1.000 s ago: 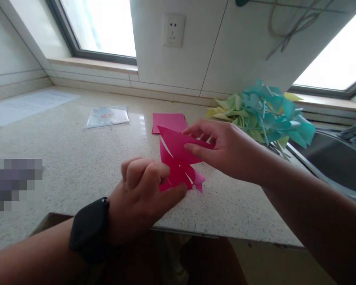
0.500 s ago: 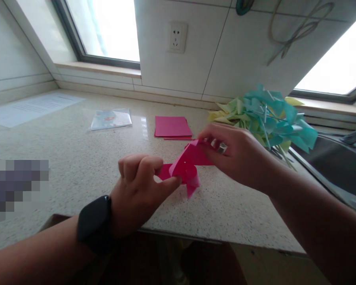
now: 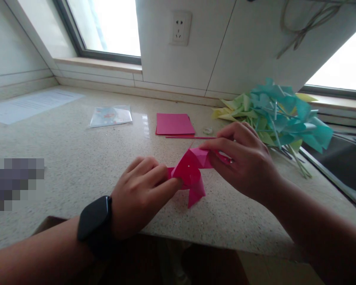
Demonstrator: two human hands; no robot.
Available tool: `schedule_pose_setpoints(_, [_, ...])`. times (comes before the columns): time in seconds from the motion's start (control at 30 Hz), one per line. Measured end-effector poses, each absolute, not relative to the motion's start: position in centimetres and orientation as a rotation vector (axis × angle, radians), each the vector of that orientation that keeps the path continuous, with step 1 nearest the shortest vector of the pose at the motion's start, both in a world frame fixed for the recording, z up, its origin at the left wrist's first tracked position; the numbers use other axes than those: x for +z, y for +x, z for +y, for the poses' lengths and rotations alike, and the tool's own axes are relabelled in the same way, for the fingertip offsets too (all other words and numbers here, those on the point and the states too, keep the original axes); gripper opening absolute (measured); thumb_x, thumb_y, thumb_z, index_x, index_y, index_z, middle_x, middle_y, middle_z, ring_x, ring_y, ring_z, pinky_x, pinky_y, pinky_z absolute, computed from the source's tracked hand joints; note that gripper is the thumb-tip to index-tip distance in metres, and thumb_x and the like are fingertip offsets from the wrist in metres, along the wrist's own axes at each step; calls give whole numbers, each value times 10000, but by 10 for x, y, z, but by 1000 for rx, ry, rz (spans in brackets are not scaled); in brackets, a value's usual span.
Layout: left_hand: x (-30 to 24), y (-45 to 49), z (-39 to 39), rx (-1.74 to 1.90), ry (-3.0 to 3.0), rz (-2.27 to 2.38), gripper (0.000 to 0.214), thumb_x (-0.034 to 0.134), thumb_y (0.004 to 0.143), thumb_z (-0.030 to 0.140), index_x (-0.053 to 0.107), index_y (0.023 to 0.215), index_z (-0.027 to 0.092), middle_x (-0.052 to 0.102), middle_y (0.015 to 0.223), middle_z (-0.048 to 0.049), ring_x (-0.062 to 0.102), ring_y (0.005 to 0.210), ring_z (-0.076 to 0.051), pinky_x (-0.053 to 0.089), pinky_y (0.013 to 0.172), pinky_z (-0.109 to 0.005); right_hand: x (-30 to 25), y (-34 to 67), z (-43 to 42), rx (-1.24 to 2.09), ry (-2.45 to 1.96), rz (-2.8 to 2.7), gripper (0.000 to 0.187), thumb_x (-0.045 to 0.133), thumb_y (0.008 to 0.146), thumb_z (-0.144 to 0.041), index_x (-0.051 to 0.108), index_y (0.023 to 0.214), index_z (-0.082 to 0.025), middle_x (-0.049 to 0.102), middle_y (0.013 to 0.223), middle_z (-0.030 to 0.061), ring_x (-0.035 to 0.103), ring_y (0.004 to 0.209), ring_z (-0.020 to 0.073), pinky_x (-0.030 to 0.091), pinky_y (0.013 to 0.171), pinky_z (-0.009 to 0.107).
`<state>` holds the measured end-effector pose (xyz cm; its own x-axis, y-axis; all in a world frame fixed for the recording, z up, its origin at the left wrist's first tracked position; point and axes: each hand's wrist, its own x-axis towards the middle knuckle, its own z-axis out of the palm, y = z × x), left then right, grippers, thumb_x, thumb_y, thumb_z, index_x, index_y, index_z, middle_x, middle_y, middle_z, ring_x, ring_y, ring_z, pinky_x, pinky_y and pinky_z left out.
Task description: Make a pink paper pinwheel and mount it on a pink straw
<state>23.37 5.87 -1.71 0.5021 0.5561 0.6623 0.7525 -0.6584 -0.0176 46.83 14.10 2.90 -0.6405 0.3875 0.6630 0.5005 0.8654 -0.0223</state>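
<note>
Between my hands is a pink folded paper, with curled flaps and a pointed tip hanging toward the counter's front edge. My left hand, with a black watch on the wrist, pinches its left side between thumb and fingers. The upper right flap is pinched in my right hand. Just beyond lies a thin pink stick, its right end running behind my right hand. Behind it is a stack of pink paper squares, with a small roll of clear tape to its right.
Green, yellow and teal paper flowers lie at the back right, beside a metal sink. A clear packet and a printed sheet rest at the left. A wall socket is above the counter.
My right hand has shifted slightly right and its grip on the flap has altered. The paper has turned a little and opened wider. The tape roll now shows, and the view has shifted.
</note>
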Motion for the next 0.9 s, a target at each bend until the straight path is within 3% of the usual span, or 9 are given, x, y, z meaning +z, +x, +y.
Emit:
schedule_pose_setpoints(0.2, [-24,231,58,-921,-2550,-1085,134,544,1007,187,672,965,181,648,708,-4,501,653,-176,387,626,-320,37,465,133,-67,-723,-2452,185,638,863,-157,719,1000,-251,733,836,1,640,737,182,371,780,402])
schedule_pose_setpoints(0.37, [-26,228,58,-905,-2572,-1050,143,522,1008,171,665,1018,177,683,732,-14,556,614,-167,394,541,-290,40,458,125,276,-789,-2383,147,635,895,-215,745,988,-242,780,925,11,688,804,183,469,768,370])
schedule_pose_setpoints(0.5, [-24,227,58,-881,-2552,-1028,171,494,1014,175,663,1042,181,696,740,-18,612,639,-160,437,539,-264,38,452,121,501,-859,-2295,188,710,842,-203,762,1019,-243,788,959,6,701,811,166,541,697,300])
schedule_pose_setpoints(0.67, [-24,228,57,-864,-2534,-1024,186,489,1010,171,671,1052,181,691,730,-20,637,667,-163,476,564,-262,30,447,119,610,-889,-2164,141,730,823,-172,762,949,-225,785,858,-1,685,703,142,556,611,260])
schedule_pose_setpoints(0.9, [-24,229,55,-837,-2496,-990,202,473,1010,149,673,1025,168,677,693,-16,585,600,-178,404,505,-290,19,448,117,616,-876,-2040,179,708,815,-97,755,931,-225,787,908,9,708,753,167,575,614,278])
